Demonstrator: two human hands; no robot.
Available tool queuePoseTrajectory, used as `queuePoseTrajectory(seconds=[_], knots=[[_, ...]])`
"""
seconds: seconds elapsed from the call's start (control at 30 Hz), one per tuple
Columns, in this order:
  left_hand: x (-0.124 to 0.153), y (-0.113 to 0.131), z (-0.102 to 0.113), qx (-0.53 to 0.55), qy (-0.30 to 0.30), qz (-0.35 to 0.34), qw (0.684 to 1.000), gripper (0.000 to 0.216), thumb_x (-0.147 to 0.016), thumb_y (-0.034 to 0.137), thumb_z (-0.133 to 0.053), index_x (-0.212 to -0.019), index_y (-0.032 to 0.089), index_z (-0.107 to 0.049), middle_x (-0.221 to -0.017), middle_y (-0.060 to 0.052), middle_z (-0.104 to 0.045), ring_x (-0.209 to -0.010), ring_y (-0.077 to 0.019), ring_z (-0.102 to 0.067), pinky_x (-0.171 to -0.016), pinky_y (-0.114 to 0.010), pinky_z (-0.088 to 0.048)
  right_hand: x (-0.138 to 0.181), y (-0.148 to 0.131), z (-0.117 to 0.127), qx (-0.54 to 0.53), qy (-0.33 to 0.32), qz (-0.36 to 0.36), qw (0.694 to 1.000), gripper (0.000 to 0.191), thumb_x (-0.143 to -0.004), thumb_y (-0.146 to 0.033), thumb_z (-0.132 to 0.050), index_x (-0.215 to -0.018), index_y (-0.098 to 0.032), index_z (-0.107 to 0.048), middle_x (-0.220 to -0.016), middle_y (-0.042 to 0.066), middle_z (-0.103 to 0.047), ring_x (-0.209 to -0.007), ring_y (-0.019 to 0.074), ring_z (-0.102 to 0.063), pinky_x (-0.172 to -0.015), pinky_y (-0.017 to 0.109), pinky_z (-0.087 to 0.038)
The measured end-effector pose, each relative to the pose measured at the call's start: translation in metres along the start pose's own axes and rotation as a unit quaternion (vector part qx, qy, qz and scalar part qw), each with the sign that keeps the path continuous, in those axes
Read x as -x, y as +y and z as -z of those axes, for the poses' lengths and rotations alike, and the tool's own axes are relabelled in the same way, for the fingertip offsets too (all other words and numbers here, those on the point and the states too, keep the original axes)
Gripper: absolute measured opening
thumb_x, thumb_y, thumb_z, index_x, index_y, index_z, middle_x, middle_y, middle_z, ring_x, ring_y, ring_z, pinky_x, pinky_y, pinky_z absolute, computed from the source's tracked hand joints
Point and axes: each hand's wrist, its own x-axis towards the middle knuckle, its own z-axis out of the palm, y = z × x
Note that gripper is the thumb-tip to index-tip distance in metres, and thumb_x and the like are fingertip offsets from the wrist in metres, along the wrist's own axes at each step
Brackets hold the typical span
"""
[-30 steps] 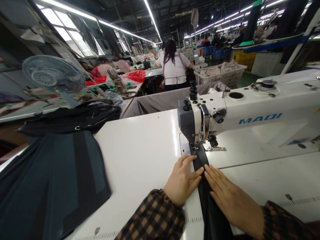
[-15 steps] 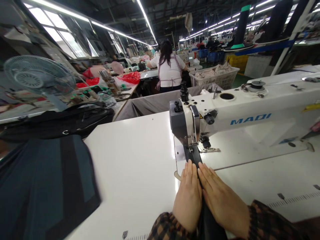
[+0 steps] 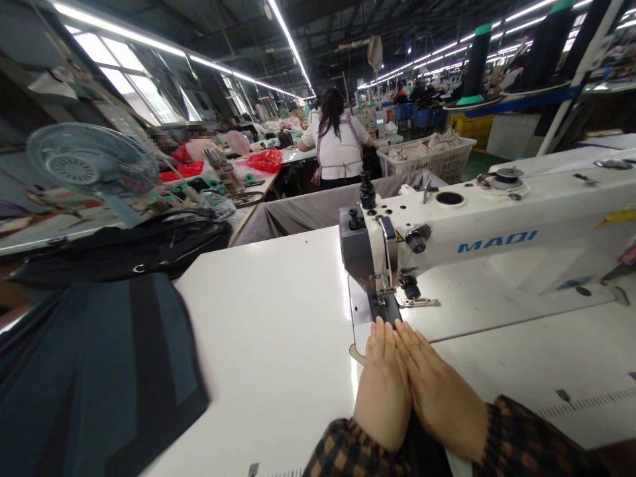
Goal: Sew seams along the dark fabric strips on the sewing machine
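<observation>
A narrow black fabric strip (image 3: pixel 391 311) runs under the presser foot (image 3: pixel 382 295) of a white sewing machine (image 3: pixel 497 225). My left hand (image 3: pixel 383 387) lies flat over the strip, fingers stretched out and pointing at the needle. Beside it, touching along the edge, my right hand (image 3: pixel 442 391) presses down with its fingers extended too. Both sets of fingertips are just short of the presser foot. Between and below my wrists the dark strip comes out towards me; the part beneath my palms is hidden.
Dark blue and black fabric (image 3: pixel 114 377) lies on the left, with a black bag-like piece (image 3: pixel 149 242) behind it. A fan (image 3: pixel 94 165) stands at far left. A person (image 3: pixel 339 142) sits ahead, near a white basket (image 3: pixel 432 159) of cloth. Thread cones (image 3: pixel 479 66) rise at right.
My hands have drawn together, closing the gap that showed the strip between them. The left hand has shifted slightly right. The whole view has moved a little.
</observation>
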Motion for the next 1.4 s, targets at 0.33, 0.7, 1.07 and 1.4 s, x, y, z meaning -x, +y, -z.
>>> queuePoseTrajectory(seconds=[0.33,0.7,1.07,1.4], knots=[[-0.013,0.009,0.013,-0.087,0.0,-0.026,0.996,0.044,-0.077,-0.002,-0.034,-0.12,-0.003,-0.044,-0.128,-0.02,-0.043,-0.122,-0.0289,-0.035,-0.101,-0.043,-0.037,-0.001,0.001,-0.01,-0.054,0.022,-0.025,0.998,0.062,-0.075,-0.005,-0.031,-0.135,-0.005,-0.018,-0.138,0.014,-0.029,-0.128,0.0205,-0.021,-0.101,0.041,-0.034],[0.026,0.014,0.02,0.072,0.04,0.04,0.996,0.059,-0.07,0.005,-0.036,-0.128,0.0,-0.032,-0.129,-0.02,-0.042,-0.116,-0.0249,-0.045,-0.086,-0.031,-0.049,0.0,0.007,-0.009,-0.013,-0.009,0.026,1.0,0.057,-0.075,-0.003,-0.034,-0.132,-0.003,-0.028,-0.139,0.018,-0.024,-0.13,0.0251,-0.014,-0.102,0.041,-0.033],[-0.013,-0.027,0.029,0.464,-0.04,0.194,0.863,0.028,-0.085,0.023,-0.039,-0.102,0.014,-0.06,-0.072,-0.002,-0.063,-0.065,-0.0139,-0.059,-0.062,-0.025,-0.048,-0.002,0.001,0.004,0.019,-0.044,-0.002,0.999,0.046,-0.087,-0.021,-0.032,-0.13,-0.003,-0.033,-0.137,0.018,-0.028,-0.128,0.0262,-0.022,-0.102,0.041,-0.032],[-0.009,-0.059,0.001,0.24,0.002,-0.081,0.967,0.041,-0.09,0.02,-0.028,-0.13,0.011,-0.03,-0.139,-0.015,-0.028,-0.13,-0.0212,-0.02,-0.104,-0.043,-0.029,-0.002,0.002,-0.001,0.011,-0.012,-0.01,1.0,0.048,-0.085,-0.021,-0.037,-0.13,-0.004,-0.033,-0.136,0.018,-0.031,-0.126,0.0254,-0.026,-0.101,0.041,-0.034]])
